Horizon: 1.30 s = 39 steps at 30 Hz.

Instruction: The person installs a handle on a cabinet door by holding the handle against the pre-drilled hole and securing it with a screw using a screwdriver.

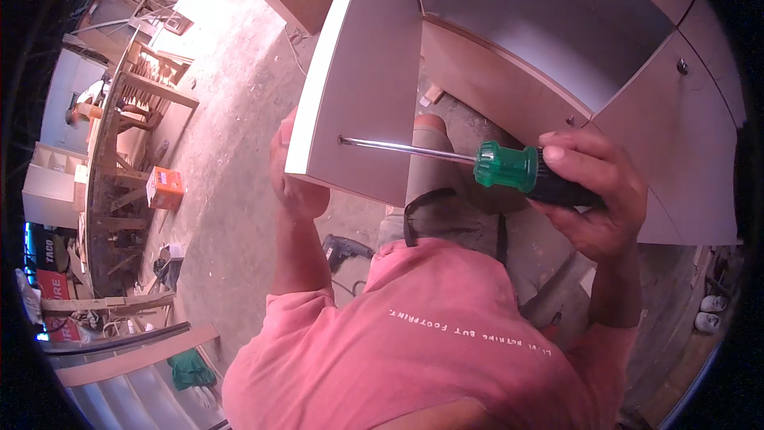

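Note:
My right hand [593, 187] is closed round the black end of a screwdriver [508, 166] with a green and black handle. Its long metal shaft points left, and the tip meets a small dark spot, a hole or screw head, on the inner face of a pale cabinet door [366, 87]. The door stands swung open from a cabinet [509, 72]. At its free edge, near the lower corner, my left hand [298, 171] grips the door from the far side. Most of the left fingers are hidden behind the panel.
Small metal knobs [682, 67] sit on the cabinet's other fronts. A dark power tool [346, 251] lies on the floor by my left arm. Farther left are an orange box [165, 189], a wooden workbench [107, 167] and another person [99, 103] bending beside it.

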Available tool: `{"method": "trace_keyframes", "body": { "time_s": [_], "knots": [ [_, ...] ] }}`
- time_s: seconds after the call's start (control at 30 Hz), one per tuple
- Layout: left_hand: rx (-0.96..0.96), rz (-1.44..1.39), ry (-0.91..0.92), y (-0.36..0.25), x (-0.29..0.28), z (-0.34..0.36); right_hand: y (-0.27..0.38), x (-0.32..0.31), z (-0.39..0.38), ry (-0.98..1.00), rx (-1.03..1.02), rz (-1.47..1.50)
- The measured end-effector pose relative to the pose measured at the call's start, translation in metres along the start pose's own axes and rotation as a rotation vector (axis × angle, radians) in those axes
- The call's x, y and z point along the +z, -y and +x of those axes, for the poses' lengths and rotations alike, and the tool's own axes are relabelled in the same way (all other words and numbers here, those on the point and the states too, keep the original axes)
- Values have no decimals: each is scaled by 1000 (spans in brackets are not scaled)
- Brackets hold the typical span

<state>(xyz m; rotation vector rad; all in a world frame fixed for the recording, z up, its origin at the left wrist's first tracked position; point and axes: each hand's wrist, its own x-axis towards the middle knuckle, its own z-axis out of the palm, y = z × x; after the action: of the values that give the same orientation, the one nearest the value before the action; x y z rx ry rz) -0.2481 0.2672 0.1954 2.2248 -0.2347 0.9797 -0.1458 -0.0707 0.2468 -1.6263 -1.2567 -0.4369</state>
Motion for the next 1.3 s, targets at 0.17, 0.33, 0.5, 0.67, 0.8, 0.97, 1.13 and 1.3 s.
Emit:
{"method": "trace_keyframes", "body": {
  "time_s": [0.17,0.33,0.5,0.67,0.8,0.97,1.13,1.3],
  "knots": [
    [-158,-215,24,-17,1,2,0,-10,-5,110,183,-33],
    [-138,-306,26,-26,6,12,5,-5,-4,30,609,473],
    [-66,-391,92,-24,10,15,-4,-2,-7,-211,464,517],
    [-56,-419,93,-22,18,12,-8,-24,-10,9,497,180],
    [-42,-404,55,-23,21,12,-5,-27,-7,113,648,274],
    [-33,-378,48,-20,19,14,-12,-6,-10,-110,304,268],
    [-37,-364,50,-18,16,13,-18,-19,-12,-30,222,117],
    [-19,-374,29,-21,18,12,2,-27,1,-20,531,312]
  ]
}}
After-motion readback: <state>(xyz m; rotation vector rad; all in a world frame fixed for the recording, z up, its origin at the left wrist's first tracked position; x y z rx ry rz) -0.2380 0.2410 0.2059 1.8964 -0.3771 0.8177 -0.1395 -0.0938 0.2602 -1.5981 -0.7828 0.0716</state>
